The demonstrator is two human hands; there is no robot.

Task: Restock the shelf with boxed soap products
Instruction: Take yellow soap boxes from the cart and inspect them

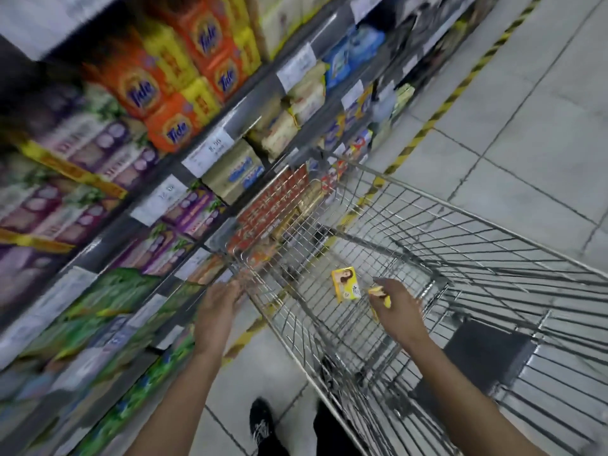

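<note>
soap pickup at the cart
our right hand grips a yellow box inside it, second box just beside; left hand at the rim, maybe steadying; grip unclear.

Cart top open; shelf rows packed full.

One head-worn wide-angle view, high above the wire cart, facing forward and steeply down. The frame is rolled: the shelf runs diagonally up the left, blurred, and the tiled floor fills the right. It's close range; both forearms enter from the bottom edge. The left hand and the right hand, holding a yellow box, sit mid-frame. A shoe is at the bottom.
</note>
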